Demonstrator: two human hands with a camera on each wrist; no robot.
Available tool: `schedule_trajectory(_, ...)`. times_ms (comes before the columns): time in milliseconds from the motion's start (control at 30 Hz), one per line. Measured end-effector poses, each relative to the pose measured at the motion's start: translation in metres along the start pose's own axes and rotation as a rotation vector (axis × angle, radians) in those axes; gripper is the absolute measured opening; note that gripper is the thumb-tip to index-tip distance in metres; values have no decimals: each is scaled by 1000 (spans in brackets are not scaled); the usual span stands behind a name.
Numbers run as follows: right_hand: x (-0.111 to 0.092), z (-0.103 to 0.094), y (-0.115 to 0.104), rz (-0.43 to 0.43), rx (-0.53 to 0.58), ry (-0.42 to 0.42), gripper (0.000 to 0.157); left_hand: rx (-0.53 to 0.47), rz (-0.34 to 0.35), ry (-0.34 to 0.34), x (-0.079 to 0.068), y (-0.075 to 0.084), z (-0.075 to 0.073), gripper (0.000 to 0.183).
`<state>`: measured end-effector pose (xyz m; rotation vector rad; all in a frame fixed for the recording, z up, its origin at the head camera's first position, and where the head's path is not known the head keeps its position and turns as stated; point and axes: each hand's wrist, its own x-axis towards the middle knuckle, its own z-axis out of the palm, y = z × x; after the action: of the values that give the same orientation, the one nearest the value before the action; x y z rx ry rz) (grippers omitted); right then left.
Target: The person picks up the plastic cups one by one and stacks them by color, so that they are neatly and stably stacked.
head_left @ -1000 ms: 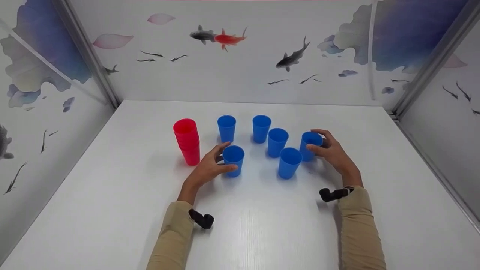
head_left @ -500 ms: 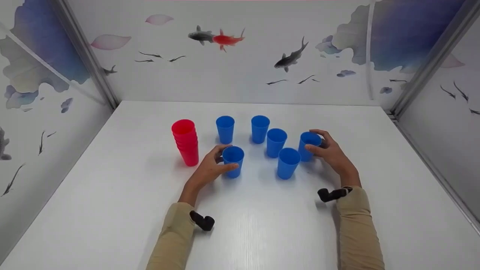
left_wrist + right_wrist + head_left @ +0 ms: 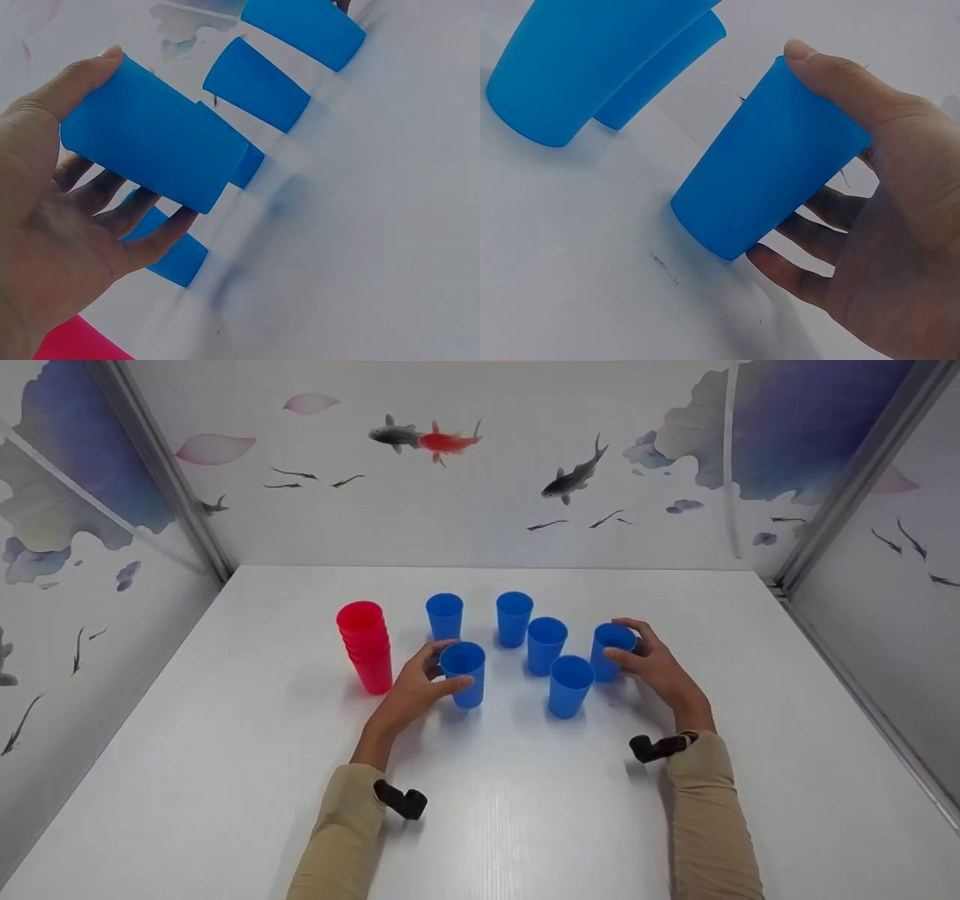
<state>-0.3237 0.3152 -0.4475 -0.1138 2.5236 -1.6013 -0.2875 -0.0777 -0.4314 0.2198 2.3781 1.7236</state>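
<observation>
In the head view my left hand (image 3: 411, 690) grips a blue cup (image 3: 472, 690) from its left side, thumb in front and fingers behind. This cup (image 3: 154, 135) is upright and a little off the table, its shadow apart from it in the left wrist view. At the right, my right hand (image 3: 664, 667) holds another blue cup (image 3: 604, 666) between thumb and fingers; its base (image 3: 712, 244) appears to rest on the table. Between the hands stand a front blue cup (image 3: 570, 690) and a middle blue cup (image 3: 545, 649).
A stack of red cups (image 3: 373, 667) stands left of my left hand. Farther back are a blue cup (image 3: 445, 622) at the left and another blue cup (image 3: 513, 622) at centre. Patterned panels (image 3: 480, 525) border the white table (image 3: 480, 810).
My left hand has raised its blue cup slightly off the table. The right hand keeps its hold on its cup in the same place. The head view has shifted a little.
</observation>
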Motion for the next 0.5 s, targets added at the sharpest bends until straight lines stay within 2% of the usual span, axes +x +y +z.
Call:
schedule_trajectory(267,-3,1,-9,11,25,-23,76,-15,18,-15,6,18,7,81)
schedule_trajectory(500,1,-1,0,3,53,-26,79,18,53,-89,13,43,22,78)
